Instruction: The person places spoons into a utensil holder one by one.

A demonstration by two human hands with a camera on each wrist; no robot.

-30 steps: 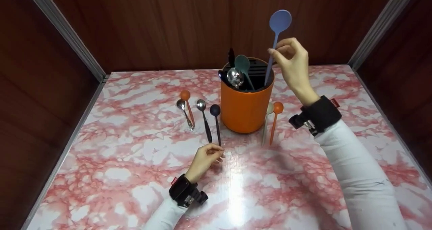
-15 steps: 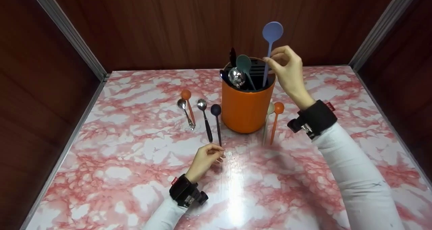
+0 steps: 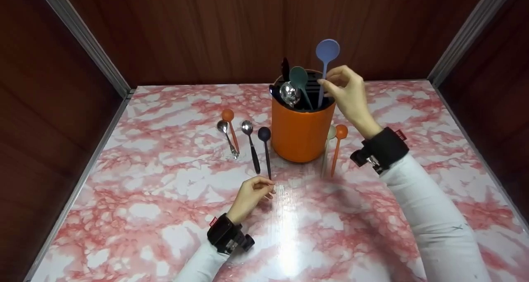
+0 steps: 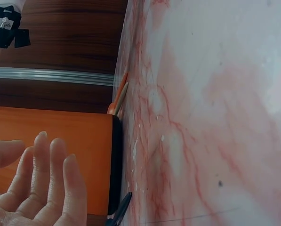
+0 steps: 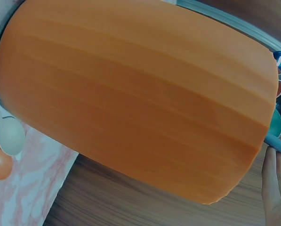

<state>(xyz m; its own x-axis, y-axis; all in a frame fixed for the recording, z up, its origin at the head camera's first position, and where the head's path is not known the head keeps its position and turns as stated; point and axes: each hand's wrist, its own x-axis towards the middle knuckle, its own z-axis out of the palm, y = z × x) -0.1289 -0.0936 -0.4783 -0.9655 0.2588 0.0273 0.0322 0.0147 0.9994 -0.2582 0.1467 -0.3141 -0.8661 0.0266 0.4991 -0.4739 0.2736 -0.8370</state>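
Observation:
My right hand (image 3: 350, 96) pinches the handle of a periwinkle-blue spoon (image 3: 327, 50), bowl up, with its lower end inside the orange utensil holder (image 3: 302, 137). A green spoon (image 3: 298, 76) and a shiny silver spoon (image 3: 289, 92) stand in the same holder, beside dark handles. In the right wrist view, fingers (image 5: 271, 179) meet the blue handle (image 5: 277, 143) at the rim. My left hand (image 3: 253, 193) holds nothing, fingers loosely bent, just in front of a dark purple spoon (image 3: 264, 134) on the table. The left wrist view shows its fingers (image 4: 55, 169) in front of the holder.
Left of the holder lie a black-handled spoon (image 3: 247, 127), an ornate silver spoon (image 3: 222, 127) and an orange spoon (image 3: 227, 115). On its right are a beige spoon (image 3: 331, 132) and another orange spoon (image 3: 341, 131). Wood-grain panels (image 3: 198, 34) enclose the marbled table (image 3: 157, 182).
My right hand has moved down and slightly left, lowering the blue spoon further into the holder. My left hand has stayed in place.

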